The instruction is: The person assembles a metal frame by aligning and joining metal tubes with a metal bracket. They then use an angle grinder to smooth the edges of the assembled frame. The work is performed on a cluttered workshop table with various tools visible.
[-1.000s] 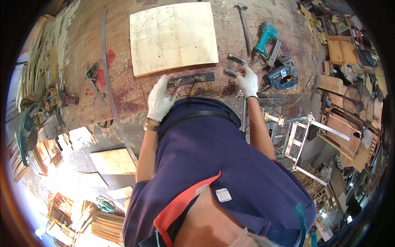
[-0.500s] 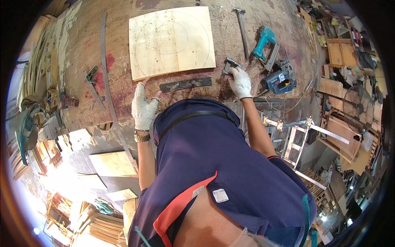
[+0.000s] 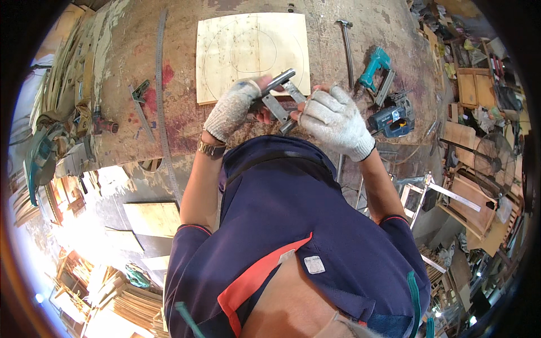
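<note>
Above the bench's front part, both my white-gloved hands are closed on a metal piece [image 3: 275, 109] with a shiny round bar and flat arms. My left hand [image 3: 230, 108] grips it near the round bar. My right hand [image 3: 332, 119] has its fingers curled at the flat arms; the fingers partly hide them. Just beyond lies a light plywood sheet [image 3: 217, 53] with two pencilled circles, one inside the other. My left fingers overlap its near edge from above. Whether the dark bar seen earlier lies under my hands or is held, I cannot tell.
Right of the plywood on the worn bench [image 3: 183, 112] lie a hammer [image 3: 347, 53], a teal nail gun [image 3: 374, 67] and a jigsaw [image 3: 391, 119]. On the left are a long metal ruler [image 3: 160, 73] and a sliding bevel [image 3: 141, 107]. A fan [image 3: 489, 155] stands far right.
Both hands have lifted and come together, the right one bringing the metal piece from the bench. The dark bar no longer shows plainly. The whole view has shifted slightly.
</note>
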### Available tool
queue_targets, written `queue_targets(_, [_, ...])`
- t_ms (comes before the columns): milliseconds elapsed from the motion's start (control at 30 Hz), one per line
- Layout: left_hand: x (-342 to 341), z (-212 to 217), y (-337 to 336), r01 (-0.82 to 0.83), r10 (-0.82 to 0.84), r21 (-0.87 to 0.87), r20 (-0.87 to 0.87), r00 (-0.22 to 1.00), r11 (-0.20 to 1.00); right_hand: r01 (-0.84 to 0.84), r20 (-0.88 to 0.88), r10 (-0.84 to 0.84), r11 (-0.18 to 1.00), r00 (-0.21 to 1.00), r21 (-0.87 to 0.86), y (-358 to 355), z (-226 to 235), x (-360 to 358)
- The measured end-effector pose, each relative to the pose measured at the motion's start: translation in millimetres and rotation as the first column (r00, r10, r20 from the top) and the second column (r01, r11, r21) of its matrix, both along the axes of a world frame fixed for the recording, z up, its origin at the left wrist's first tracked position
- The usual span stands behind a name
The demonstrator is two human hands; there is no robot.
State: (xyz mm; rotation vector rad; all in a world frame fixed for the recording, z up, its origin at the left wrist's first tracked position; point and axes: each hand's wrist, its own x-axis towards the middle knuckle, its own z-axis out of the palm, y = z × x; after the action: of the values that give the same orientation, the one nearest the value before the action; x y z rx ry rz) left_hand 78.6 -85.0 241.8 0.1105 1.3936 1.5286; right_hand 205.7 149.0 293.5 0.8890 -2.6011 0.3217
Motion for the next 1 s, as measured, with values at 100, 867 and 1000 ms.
queue_targets(100, [5.3, 9.6, 0.0, -0.088, 0.1, 0.106, -0.112, 0.989, 0.99, 0.139, -0.097, -0.146, 0.987, 0.985, -0.075, -3.1, -2.1, -1.6])
queue_targets(867, [42.7, -25.8, -53.6, -0.106, 0.019, -0.053, -0.807, 0.59, 0.993, 0.567, 0.71, -0.1, 0.682, 0.697, -0.461, -17.1, -40.2, 7.3])
queue_targets(1000, [42.6, -1.8, -51.3, -0.02, -0.069, -0.097, -0.821, 0.566, 0.995, 0.499, 0.618, -0.079, 0.672, 0.782, -0.547, -21.4, -39.6, 10.4])
